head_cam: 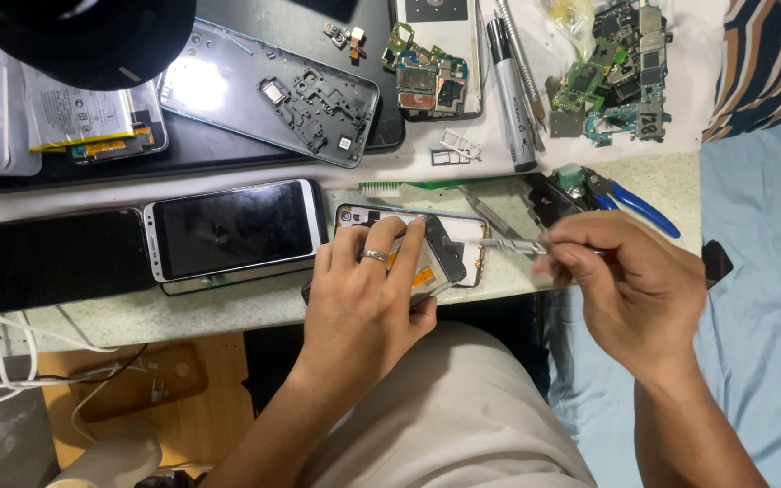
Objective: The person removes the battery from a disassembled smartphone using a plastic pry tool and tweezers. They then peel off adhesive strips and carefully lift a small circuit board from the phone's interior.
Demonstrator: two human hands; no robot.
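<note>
We see the left hand reaching up from below, palm down, wrist low over the lap. Its fingers, one wearing a ring, are curled over an opened phone and press it against the bench near the front edge. The right hand comes in from the right, fingers pinched narrow around slim metal tweezers whose tip points left onto the phone. The phone lies back up with its cover off, showing a pale inner frame and a yellowish battery. Just left of it lies a white-framed phone with a dark screen; blue-handled pliers rest behind the right hand.
</note>
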